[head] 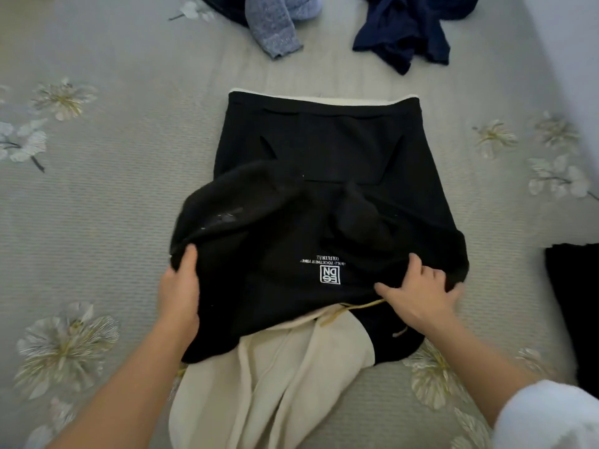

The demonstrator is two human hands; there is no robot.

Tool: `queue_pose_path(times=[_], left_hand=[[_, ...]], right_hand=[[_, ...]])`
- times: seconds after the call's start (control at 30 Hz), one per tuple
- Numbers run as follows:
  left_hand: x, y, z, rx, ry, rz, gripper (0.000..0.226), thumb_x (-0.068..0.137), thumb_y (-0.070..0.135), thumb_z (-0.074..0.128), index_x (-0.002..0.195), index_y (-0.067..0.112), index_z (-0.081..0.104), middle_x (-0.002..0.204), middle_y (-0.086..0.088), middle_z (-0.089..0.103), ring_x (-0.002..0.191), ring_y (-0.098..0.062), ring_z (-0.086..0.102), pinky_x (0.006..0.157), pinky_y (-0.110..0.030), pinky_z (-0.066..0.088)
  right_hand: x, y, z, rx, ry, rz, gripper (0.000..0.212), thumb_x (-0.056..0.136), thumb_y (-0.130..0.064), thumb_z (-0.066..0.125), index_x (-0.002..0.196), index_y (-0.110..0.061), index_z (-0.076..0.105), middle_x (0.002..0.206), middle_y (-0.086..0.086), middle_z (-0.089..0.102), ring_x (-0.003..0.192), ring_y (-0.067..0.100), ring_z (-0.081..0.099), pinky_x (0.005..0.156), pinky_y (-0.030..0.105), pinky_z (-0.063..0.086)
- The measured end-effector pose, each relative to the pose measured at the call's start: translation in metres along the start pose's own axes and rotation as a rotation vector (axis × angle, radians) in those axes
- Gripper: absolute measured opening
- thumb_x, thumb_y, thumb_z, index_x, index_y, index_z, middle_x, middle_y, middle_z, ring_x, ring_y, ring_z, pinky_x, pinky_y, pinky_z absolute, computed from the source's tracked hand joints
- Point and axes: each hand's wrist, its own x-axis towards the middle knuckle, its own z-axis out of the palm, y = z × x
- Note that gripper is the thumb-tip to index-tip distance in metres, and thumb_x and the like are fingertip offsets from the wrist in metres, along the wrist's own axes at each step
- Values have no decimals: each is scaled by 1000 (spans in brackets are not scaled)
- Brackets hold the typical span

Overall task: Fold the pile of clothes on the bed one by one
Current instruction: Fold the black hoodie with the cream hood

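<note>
Closest to the person, a cream hood [275,384] spills toward the near edge of the bed [97,189], its drawstring [353,307] trailing by the right hand. It belongs to a black hoodie [324,196] lying in the middle of the floral bedspread, printed logo [330,274] upside down from here, cream hem at the far end. The left hand [180,293] is clamped on the hoodie's bunched left shoulder, fingers curled round the fabric. The right hand [419,294] grips the right shoulder, fingers spread and pinching cloth. Far off lie a blue-grey knit garment [275,24] and a navy garment [402,30], well apart from the hoodie. A folded black item [573,303] sits at the right edge.
</note>
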Motion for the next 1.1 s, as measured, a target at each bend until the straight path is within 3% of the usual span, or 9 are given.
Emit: queue_pose_path(times=[0.1,0.2,0.27,0.37,0.57,0.7,0.8,0.93,1.1], left_hand=[[13,22,-18,-94,65,78,39,80,40,68,114,21,62,103,3,67,100,-17,63,90,-34,50],[22,38,-31,70,-5,248,32,79,24,70,110,25,64,98,6,68,93,-11,65,81,-30,52],[28,43,-32,232,-56,375,37,80,15,69,115,24,60,102,3,67,93,-13,63,80,-31,50],[36,39,-26,273,-25,456,44,83,12,65,122,27,51,113,7,61,98,-10,58,86,-30,46],[25,-15,-53,54,204,157,56,93,32,57,141,18,32,128,5,47,117,-13,50,99,-30,41],[-12,-59,-80,184,14,-25,69,86,41,65,141,13,34,139,-3,47,120,-19,49,97,-32,39],[-49,-80,-90,361,-126,-181,57,81,26,74,129,8,48,125,-11,59,106,-26,56,89,-39,44],[-88,-84,-87,600,-359,-369,38,82,15,73,115,2,61,112,-17,66,93,-28,60,82,-38,47],[-109,-41,-78,666,-740,-629,49,66,27,81,109,9,63,97,-11,74,89,-27,70,74,-34,55]], right_hand=[[9,-22,3,-56,162,-120,107,75,-65,60,151,-16,3,152,9,29,142,28,20,113,58,9],[23,-49,0,114,128,-142,110,75,-59,67,151,-22,-4,146,12,36,133,33,35,106,54,29],[31,-62,0,161,51,-104,84,82,-53,62,146,-24,17,132,13,49,120,35,48,96,50,40],[32,-70,-1,340,60,-114,20,92,-31,48,102,-15,53,105,13,64,99,36,60,80,40,48],[-12,-15,5,1271,297,213,21,96,-20,36,92,-23,56,79,13,69,53,15,68,41,21,47],[-51,54,17,1448,375,602,15,98,-15,37,108,-14,47,90,16,63,43,4,62,40,19,44],[-94,62,40,1308,98,721,26,96,-20,52,113,-1,53,84,15,62,56,16,60,52,26,46],[-147,2,63,1160,-520,549,36,90,-37,62,109,-6,57,95,13,66,80,24,65,61,30,52],[-156,-44,63,1360,-661,489,43,83,-23,68,117,-2,55,101,13,68,87,26,67,67,35,56]])
